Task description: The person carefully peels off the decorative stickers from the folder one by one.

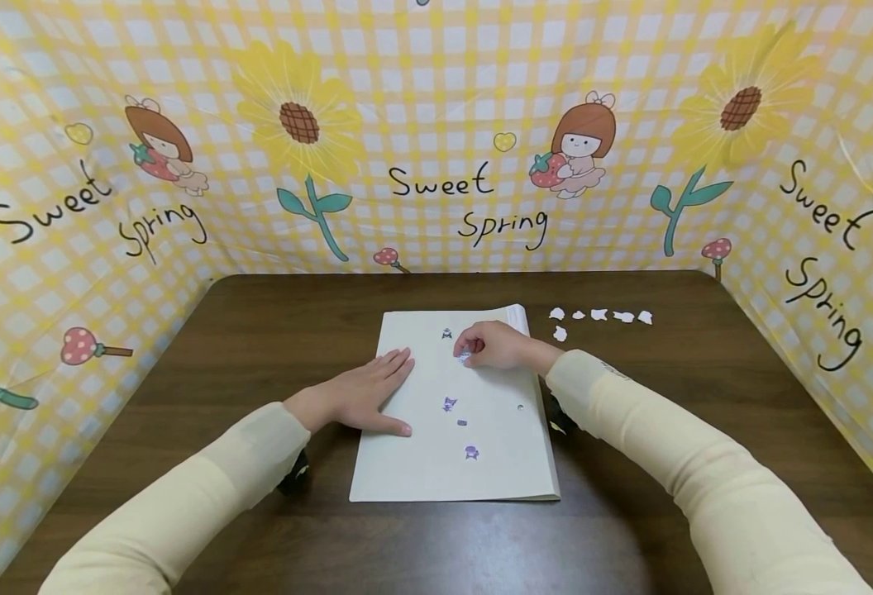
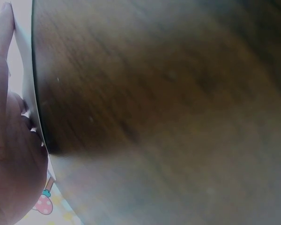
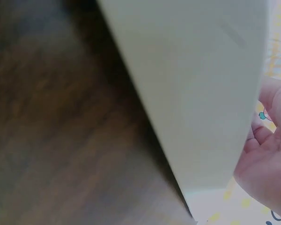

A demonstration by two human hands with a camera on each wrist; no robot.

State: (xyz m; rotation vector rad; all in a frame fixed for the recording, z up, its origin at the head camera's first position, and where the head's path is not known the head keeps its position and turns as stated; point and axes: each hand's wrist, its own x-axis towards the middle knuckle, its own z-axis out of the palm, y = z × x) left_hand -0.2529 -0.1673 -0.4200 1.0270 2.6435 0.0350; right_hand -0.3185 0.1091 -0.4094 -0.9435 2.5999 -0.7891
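A white notebook (image 1: 422,475) lies on the brown table in the head view. My left hand (image 1: 365,392) rests on its left side, fingers straight and thumb spread. Over the upper right of the page, my right hand (image 1: 492,344) pinches a small sticker (image 1: 464,357) between curled fingers, at or just above the paper; the fingers partly hide it. A dark little sticker (image 1: 446,334) sits above and left of that hand. Lower on the page are a purple character sticker (image 1: 449,404), a tiny rectangular one (image 1: 462,423) and another purple character (image 1: 471,453). Neither wrist view shows the stickers.
Several small white cut-out pieces (image 1: 598,315) lie on the table (image 1: 258,322) beyond the notebook's upper right corner. A small round spot (image 1: 521,407) marks the page near its right edge. A yellow checked cloth (image 1: 436,99) hangs around the back and sides.
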